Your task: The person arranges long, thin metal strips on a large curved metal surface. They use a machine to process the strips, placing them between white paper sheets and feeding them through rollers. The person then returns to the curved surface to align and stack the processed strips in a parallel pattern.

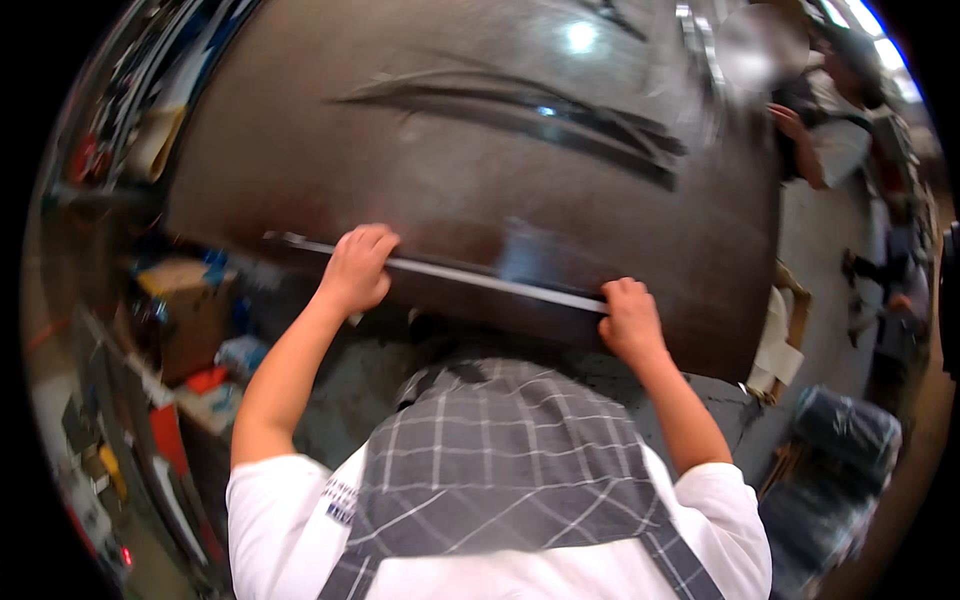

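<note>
A large dark brown glossy panel (480, 150) fills the upper middle of the view, with a thin pale strip (470, 275) running along its near edge. My left hand (355, 268) is curled over that near edge toward the left. My right hand (628, 318) grips the same edge further right, fingers folded over the strip. Both forearms rise from the lower edge. I wear a white short-sleeved shirt and a grey checked apron (500, 470).
Cardboard boxes (185, 300) and mixed clutter line shelves at the left. Another person (830, 130) stands at the far right beyond the panel. A dark plastic-wrapped bundle (840, 440) and a pale wooden piece (780, 340) sit at the lower right on a grey floor.
</note>
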Tool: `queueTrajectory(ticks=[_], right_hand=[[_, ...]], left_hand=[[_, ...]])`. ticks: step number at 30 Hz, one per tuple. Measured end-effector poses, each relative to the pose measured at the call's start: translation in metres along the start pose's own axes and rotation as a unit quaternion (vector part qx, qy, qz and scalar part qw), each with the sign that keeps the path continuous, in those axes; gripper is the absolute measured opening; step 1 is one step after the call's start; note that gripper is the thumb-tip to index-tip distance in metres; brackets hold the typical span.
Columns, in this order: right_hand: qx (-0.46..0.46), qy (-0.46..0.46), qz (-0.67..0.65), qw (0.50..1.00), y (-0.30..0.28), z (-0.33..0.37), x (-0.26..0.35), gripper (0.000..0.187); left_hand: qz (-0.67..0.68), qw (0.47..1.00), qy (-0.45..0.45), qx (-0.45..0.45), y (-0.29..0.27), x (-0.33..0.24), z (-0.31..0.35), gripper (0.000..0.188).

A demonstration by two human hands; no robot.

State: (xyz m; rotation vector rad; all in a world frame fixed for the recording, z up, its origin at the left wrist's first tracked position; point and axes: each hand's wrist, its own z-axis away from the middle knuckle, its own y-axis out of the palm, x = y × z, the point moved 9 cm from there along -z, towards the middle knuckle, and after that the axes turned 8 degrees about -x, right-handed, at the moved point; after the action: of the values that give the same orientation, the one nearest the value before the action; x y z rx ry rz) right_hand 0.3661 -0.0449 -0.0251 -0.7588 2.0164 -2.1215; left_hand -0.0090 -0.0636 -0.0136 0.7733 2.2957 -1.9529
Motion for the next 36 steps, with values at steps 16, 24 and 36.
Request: queueTrajectory(ticks=[16, 24, 36], right_hand=[[-0.12, 0.012, 0.116, 0.986, 0.022, 0.065, 0.054, 0.042], [-0.086, -0.039, 0.043, 0.995, 0.013, 0.067, 0.065, 0.027], [0.098, -0.281, 0.05, 0.953, 0.03, -0.036, 0.189, 0.037]], left_hand=[[-0.055, 0.989, 0.122, -0.054, 0.012, -0.017, 0.052, 0.03], [0.014, 0.99, 0.133, -0.034, -0.002, -0.014, 0.064, 0.028], [0.135, 0.957, -0.24, 0.087, -0.062, 0.046, 0.232, 0.025]])
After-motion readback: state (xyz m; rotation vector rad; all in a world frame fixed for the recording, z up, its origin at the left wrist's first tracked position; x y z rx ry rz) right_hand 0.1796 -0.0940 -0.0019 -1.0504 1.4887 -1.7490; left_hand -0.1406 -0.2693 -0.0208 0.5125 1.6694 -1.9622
